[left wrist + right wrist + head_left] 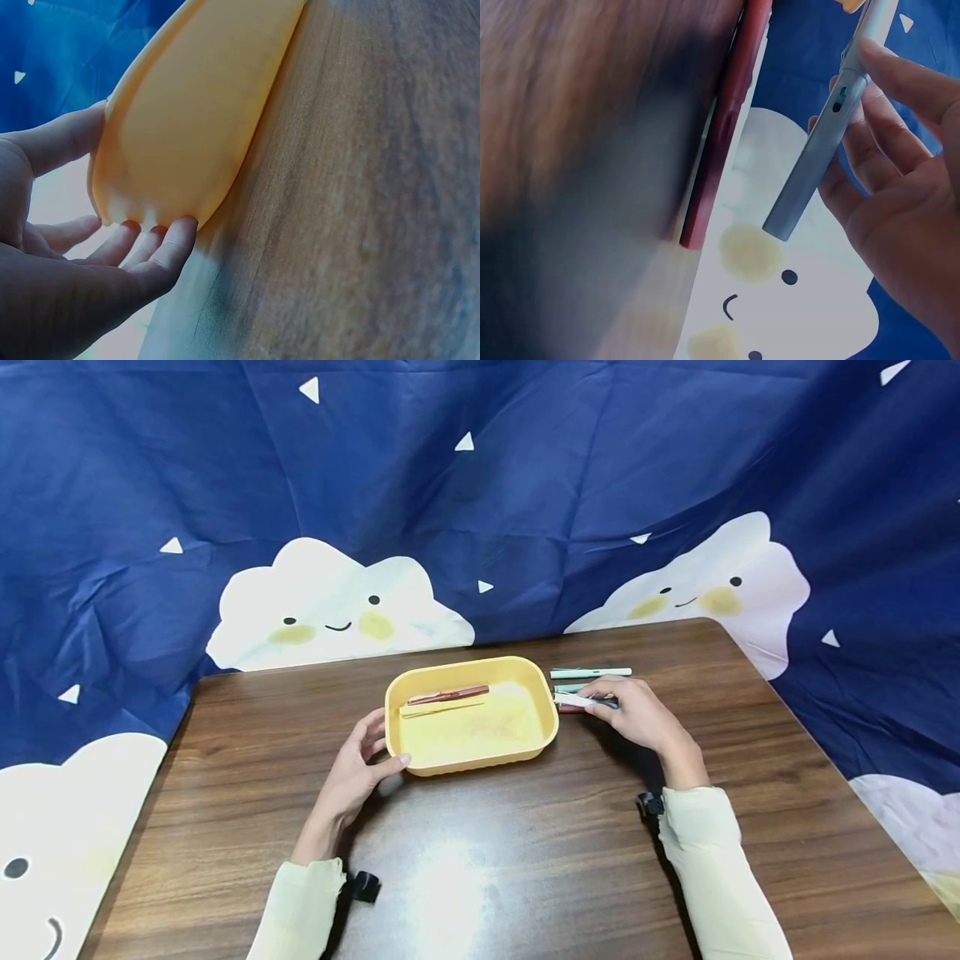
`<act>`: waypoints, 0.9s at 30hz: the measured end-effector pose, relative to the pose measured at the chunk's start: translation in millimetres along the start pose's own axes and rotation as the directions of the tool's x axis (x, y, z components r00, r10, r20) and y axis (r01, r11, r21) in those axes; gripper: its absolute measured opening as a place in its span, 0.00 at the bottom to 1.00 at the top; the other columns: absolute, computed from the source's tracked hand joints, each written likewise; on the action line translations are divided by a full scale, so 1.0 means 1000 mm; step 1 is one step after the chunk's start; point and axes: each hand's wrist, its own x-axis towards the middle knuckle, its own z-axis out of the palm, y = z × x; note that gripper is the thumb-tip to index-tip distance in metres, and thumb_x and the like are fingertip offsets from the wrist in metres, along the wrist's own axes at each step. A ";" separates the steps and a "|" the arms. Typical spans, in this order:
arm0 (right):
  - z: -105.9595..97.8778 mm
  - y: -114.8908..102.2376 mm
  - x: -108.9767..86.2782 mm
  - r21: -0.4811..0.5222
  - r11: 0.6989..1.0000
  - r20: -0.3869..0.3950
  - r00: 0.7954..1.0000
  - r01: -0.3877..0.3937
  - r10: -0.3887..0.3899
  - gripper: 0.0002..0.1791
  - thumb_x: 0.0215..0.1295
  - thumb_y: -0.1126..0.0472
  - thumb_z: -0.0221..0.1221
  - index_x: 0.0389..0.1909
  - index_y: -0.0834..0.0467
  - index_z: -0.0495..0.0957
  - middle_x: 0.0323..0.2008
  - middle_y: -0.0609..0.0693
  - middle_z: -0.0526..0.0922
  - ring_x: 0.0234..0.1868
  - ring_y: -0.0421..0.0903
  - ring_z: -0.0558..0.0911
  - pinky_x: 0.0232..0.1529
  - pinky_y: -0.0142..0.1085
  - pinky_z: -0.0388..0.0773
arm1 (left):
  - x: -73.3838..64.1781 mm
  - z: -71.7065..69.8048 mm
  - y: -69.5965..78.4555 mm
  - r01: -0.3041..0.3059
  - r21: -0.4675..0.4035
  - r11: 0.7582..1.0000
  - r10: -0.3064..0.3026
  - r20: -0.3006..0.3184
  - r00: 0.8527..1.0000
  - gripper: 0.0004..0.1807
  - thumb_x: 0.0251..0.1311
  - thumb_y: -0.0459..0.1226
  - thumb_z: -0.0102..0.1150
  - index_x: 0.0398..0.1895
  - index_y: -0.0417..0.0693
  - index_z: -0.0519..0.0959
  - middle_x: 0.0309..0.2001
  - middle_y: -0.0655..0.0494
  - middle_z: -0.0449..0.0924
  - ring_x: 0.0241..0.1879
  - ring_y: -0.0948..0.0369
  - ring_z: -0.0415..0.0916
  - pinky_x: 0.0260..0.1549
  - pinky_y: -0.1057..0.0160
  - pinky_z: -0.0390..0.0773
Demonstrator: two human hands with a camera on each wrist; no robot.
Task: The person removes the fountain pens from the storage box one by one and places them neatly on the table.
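Note:
A shallow yellow plastic tray point(471, 769) stands on the table. My left hand point(357, 766) grips its left end, thumb at the near corner and fingers along the end; the left wrist view shows fingertips against the tray wall point(180, 112). Inside lie a dark red pen point(448, 695) and a yellow pen point(442, 708). To the right of the tray, my right hand point(633, 710) pinches a white pen point(817, 150) between thumb and fingers, raised off the table. Below it lies a red pen point(724, 135), with a teal pen point(572, 688) and a mint pen point(591, 673) farther back.
The brown wooden table point(540, 860) ends at a blue curtain point(517, 485) printed with clouds. Light glares off the tabletop near the front. A small black device point(365, 887) sits at the left wrist, another point(649, 803) at the right.

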 end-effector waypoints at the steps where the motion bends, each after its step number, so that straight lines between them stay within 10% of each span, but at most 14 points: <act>1: 0.000 0.001 0.000 0.000 1.000 0.003 1.000 -0.009 0.009 0.08 0.56 0.64 0.64 0.38 0.56 0.83 0.38 0.49 0.85 0.41 0.47 0.82 0.45 0.43 0.75 | 0.000 0.000 0.000 0.000 0.002 1.000 0.000 -0.001 1.000 0.45 0.50 0.32 0.68 0.70 0.52 0.54 0.66 0.45 0.60 0.64 0.48 0.62 0.45 0.71 0.74; 27: 0.007 0.025 0.006 -0.115 0.992 0.169 0.983 -0.047 0.066 0.09 0.54 0.67 0.64 0.38 0.58 0.84 0.37 0.51 0.83 0.37 0.47 0.78 0.42 0.42 0.73 | 0.001 -0.002 -0.001 -0.005 0.001 1.000 0.005 -0.008 1.000 0.46 0.48 0.32 0.69 0.70 0.52 0.55 0.65 0.45 0.61 0.63 0.48 0.64 0.46 0.70 0.74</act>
